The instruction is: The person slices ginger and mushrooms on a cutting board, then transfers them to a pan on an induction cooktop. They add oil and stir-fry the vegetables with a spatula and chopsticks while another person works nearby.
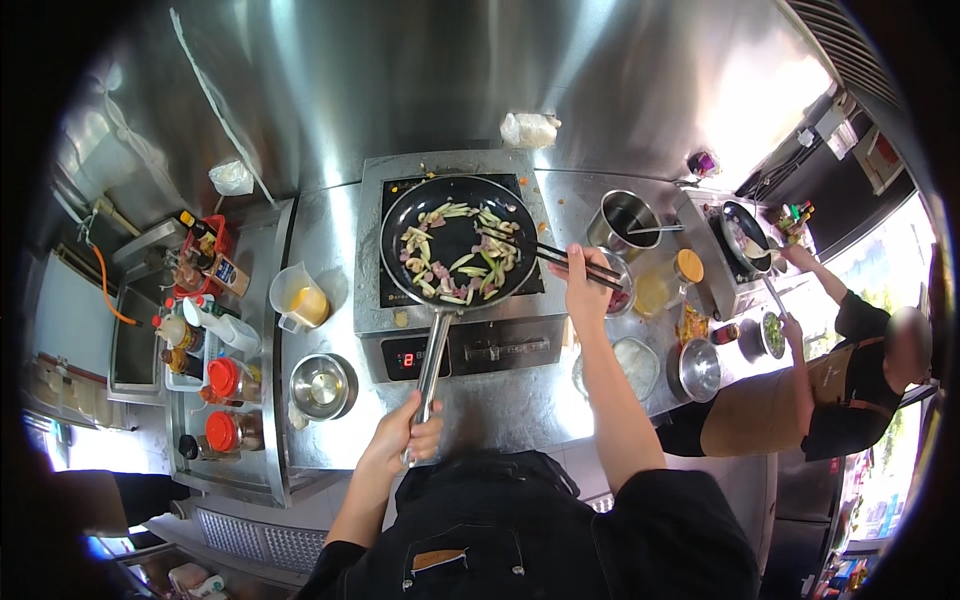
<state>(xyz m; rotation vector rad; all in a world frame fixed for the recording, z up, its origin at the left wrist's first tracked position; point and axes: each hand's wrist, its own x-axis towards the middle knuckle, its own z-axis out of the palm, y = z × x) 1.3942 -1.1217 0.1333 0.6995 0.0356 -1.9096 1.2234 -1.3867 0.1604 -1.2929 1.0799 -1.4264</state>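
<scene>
My left hand [409,429] grips the metal handle [435,360] of a black frying pan [454,244], which sits on an induction cooker [367,319]. Sliced mushrooms, pale green vegetable strips and pinkish meat pieces [450,283] lie in a rough ring round the pan's bare middle. My right hand [583,281] holds a pair of dark chopsticks [559,255], whose tips are among the food at the pan's right side. Just beyond that hand stands a metal bowl of reddish meat [621,301], partly covered by the hand and chopsticks.
Left of the cooker are a plastic jug of yellow liquid [301,298], a steel bowl [322,386] and sauce bottles [225,322]. At right stand a steel pot [624,221], a wooden-lidded glass jar [664,285] and steel bowls [699,369]. A co-worker [810,382] handles another pan [742,236].
</scene>
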